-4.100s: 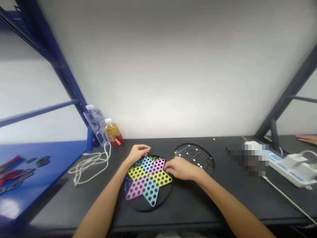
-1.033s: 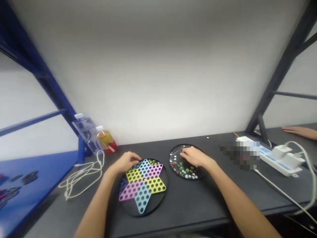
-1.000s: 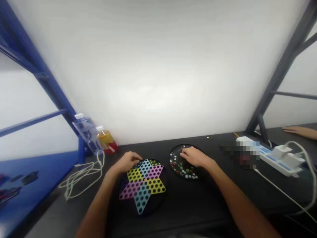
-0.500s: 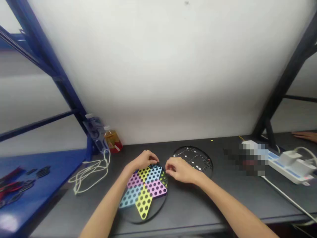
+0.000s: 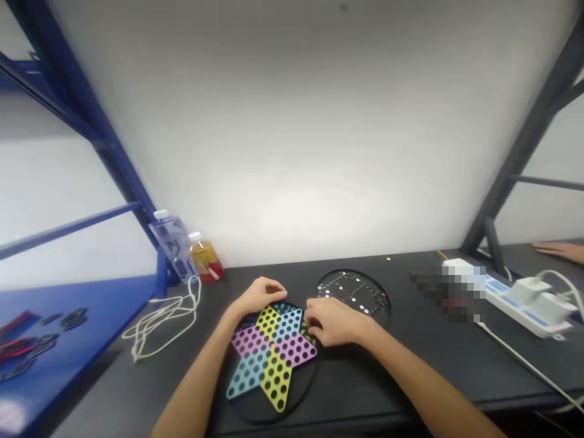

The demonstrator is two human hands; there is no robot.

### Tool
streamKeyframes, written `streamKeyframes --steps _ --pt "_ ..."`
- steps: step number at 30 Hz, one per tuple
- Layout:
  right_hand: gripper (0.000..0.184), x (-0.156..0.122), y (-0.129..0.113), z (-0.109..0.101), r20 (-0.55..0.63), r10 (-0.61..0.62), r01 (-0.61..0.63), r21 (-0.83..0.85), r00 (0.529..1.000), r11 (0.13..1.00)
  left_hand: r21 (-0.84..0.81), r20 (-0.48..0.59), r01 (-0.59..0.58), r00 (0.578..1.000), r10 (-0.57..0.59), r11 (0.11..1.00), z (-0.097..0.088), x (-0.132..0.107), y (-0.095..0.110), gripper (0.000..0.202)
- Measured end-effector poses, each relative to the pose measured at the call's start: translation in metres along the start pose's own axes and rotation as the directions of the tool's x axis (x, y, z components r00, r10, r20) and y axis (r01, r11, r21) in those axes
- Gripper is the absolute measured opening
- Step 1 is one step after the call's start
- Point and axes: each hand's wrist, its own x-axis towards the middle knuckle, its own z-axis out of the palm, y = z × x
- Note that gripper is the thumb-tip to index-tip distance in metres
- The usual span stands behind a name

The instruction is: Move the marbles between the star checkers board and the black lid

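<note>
Flanking the far side of a flat, holed, six-pointed star board in pink, yellow and light blue (image 5: 272, 345), the left hand (image 5: 261, 296) rests near 12 o'clock and the right hand (image 5: 334, 320) near 2 o'clock. The board sits on a round black tray with a thin rim (image 5: 250, 409) on the black table (image 5: 347, 389). It has no single long axis; one yellow arm points close to 6 o'clock, towards the person.

From the right grip the board's centre lies towards 8 o'clock; from the left grip, just short of 6 o'clock. Small yellow-green pieces (image 5: 308, 333) show between two arms beside the right fingertips, so the right hand is the nearer one to them. Its fingers are bent inward at the rim; whether they pinch a piece cannot be told. The left fingers are loosely curved over the far rim, and their hold cannot be told either. A second round black tray with white dots (image 5: 360, 287) lies at 1 o'clock from the right hand.
</note>
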Motion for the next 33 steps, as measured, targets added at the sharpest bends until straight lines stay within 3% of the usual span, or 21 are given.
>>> streamKeyframes --steps 3,5,6,8,10,12,13,15,17,19,21,25,33 --pt "0.005 0.003 0.007 0.001 -0.071 0.053 -0.040 0.177 0.996 0.983 -0.083 -0.167 0.108 0.978 -0.121 0.991 -0.012 -0.006 -0.025 0.052" --pt "0.009 0.006 0.015 0.001 -0.132 0.149 -0.078 0.438 0.980 0.896 -0.126 -0.273 0.156 0.944 -0.185 0.980 -0.021 -0.010 -0.044 0.057" --pt "0.012 0.008 0.019 0.002 -0.145 0.215 -0.087 0.599 0.966 0.796 -0.145 -0.321 0.168 0.924 -0.207 0.975 -0.025 -0.012 -0.052 0.058" --pt "0.019 0.012 0.029 0.003 -0.121 0.339 -0.061 0.875 0.933 0.481 -0.167 -0.394 0.191 0.886 -0.243 0.967 -0.029 -0.014 -0.065 0.060" --pt "0.023 0.016 0.038 0.004 -0.064 0.408 0.002 0.989 0.911 0.151 -0.152 -0.418 0.211 0.872 -0.256 0.966 -0.030 -0.014 -0.070 0.059" --pt "0.027 0.020 0.043 0.008 -0.008 0.441 0.025 0.999 0.898 -0.034 -0.107 -0.415 0.227 0.874 -0.251 0.968 -0.027 -0.012 -0.069 0.056" --pt "0.029 0.021 0.044 0.010 0.015 0.460 0.012 0.998 0.888 -0.055 -0.078 -0.409 0.229 0.880 -0.241 0.970 -0.025 -0.012 -0.067 0.055" --pt "0.032 0.023 0.042 0.015 0.028 0.505 -0.064 0.997 0.862 0.053 -0.018 -0.399 0.225 0.892 -0.213 0.974 -0.022 -0.010 -0.062 0.052" --pt "0.030 0.022 0.035 0.018 -0.039 0.512 -0.170 0.920 0.858 0.354 0.028 -0.396 0.217 0.899 -0.188 0.976 -0.020 -0.010 -0.059 0.050" --pt "0.023 0.019 0.025 0.019 -0.123 0.425 -0.237 0.677 0.897 0.697 0.045 -0.406 0.224 0.895 -0.187 0.974 -0.019 -0.010 -0.057 0.049" --pt "0.013 0.015 0.015 0.017 -0.132 0.312 -0.245 0.373 0.941 0.895 0.047 -0.409 0.233 0.892 -0.194 0.971 -0.019 -0.010 -0.058 0.049" --pt "0.015 0.009 0.003 0.012 -0.057 0.243 -0.240 0.050 0.968 0.969 0.067 -0.413 0.212 0.895 -0.166 0.975 -0.019 -0.011 -0.059 0.046" --pt "0.018 0.011 -0.005 0.011 -0.018 0.217 -0.218 -0.117 0.976 0.969 0.078 -0.407 0.205 0.900 -0.157 0.976 -0.018 -0.011 -0.056 0.044"
